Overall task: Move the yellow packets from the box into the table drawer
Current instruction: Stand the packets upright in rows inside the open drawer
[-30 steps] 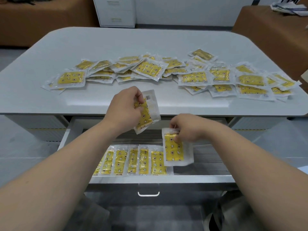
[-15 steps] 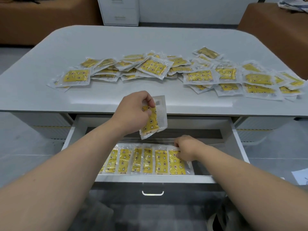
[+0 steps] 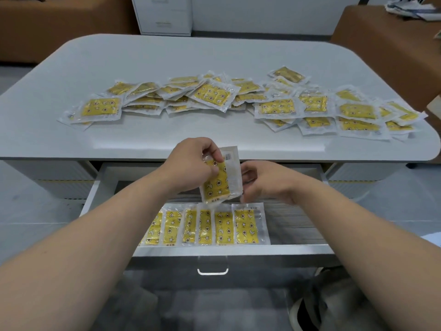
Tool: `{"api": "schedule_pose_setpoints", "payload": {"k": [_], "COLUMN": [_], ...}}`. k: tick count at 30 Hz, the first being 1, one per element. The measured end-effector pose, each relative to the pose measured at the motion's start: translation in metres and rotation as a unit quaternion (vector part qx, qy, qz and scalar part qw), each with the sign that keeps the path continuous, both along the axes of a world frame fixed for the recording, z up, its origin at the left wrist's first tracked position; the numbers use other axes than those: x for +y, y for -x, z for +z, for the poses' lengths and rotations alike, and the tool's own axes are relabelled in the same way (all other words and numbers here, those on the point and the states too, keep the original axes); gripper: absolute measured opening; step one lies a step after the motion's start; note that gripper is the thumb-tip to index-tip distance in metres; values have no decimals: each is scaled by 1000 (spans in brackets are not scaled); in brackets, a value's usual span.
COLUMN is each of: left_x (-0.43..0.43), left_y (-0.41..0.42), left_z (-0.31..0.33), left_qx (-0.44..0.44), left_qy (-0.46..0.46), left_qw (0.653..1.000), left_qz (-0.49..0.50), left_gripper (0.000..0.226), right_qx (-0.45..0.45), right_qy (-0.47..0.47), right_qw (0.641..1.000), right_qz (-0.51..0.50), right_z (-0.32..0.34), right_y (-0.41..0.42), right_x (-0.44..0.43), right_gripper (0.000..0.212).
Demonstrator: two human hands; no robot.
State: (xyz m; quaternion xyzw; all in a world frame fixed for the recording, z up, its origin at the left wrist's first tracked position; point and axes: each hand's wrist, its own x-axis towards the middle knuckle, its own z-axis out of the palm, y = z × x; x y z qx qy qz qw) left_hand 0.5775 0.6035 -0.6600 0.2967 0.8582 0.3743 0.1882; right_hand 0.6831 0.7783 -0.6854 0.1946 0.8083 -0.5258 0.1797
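Yellow packets [image 3: 101, 107] in clear wrappers lie scattered on the grey table top [image 3: 167, 56], beyond the open drawer [image 3: 229, 250]. This heap starts past the drawer's left end, with one packet lying flat in front and others overlapping behind it.

Inside the drawer a row of packets [image 3: 205, 226] lies flat against the front wall. At least six show, side by side with their edges overlapping. The row runs from behind the left forearm to about the drawer's middle.

The left hand [image 3: 191, 166] hangs over the back of the drawer, level with the table's front edge. Its thumb and curled fingers pinch the top of the held packet [image 3: 218, 181]. That packet hangs nearly upright over the drawer's middle, its lower end just above the row. A white backing with a small label shows behind it, and I cannot tell how many wrappers are in the grip.

The right hand [image 3: 267, 182] is over the drawer, just right of the held packet. Its fingers curl toward the packet's right edge and lower corner. Whether they have hold of it I cannot tell.

More loose packets [image 3: 358, 111] lie on the table beyond the drawer's right end. A white handle [image 3: 212, 271] sits on the drawer's front face, and a shoe [image 3: 307, 306] shows below its right end.
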Motion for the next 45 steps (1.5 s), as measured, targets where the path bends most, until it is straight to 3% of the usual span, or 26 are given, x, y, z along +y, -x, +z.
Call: {"api": "schedule_pose_setpoints", "payload": {"k": [2,5,7,12,16,24,27,31,35,37,41,43,45], "left_x": [3,5,6,3,4,6,6,8,14,21,38,46,55], "left_y": [-4,-10,-13,-12,-12,-13,-11,-9,-7,-4,5,14,24], "left_z": [-2,-6,-10,-16,-18,-18,-19,-20,-18,-17,-14,-16,-21], "left_qx": [-12,-14,4,6,25,36,40,43,75,109,179,220,276], "left_qy": [-1,3,12,57,81,80,80,68,52,42,38,49,85], "left_qw": [1000,1000,1000,997,994,992,992,993,993,991,983,974,957], "left_qz": [-3,-13,-24,-49,-75,-91,-89,-84,-73,-64,-30,-16,-11], "left_gripper": [19,18,16,15,15,16,17,16,14,14,26,34,40], "right_qx": [27,37,10,-158,-242,-329,-318,-313,-243,-198,-68,-7,21], "right_qy": [85,92,58,-61,-75,-208,-292,-386,-448,-466,-479,-502,-555], "right_qw": [996,993,996,980,955,920,902,860,844,849,875,865,832], "right_qz": [-19,-57,-74,-109,-152,-36,24,114,167,151,24,-15,-14], "right_z": [7,3,-4,-32,-62,-79,-72,-56,-12,13,41,42,36], "right_y": [-4,-6,-7,-18,-27,-34,-31,-19,8,18,26,29,33], "right_x": [-4,-9,-4,19,21,12,9,-7,-22,-22,1,15,29], "right_gripper": [47,28,25,31,33,42,41,20,10,10,21,22,13]}}
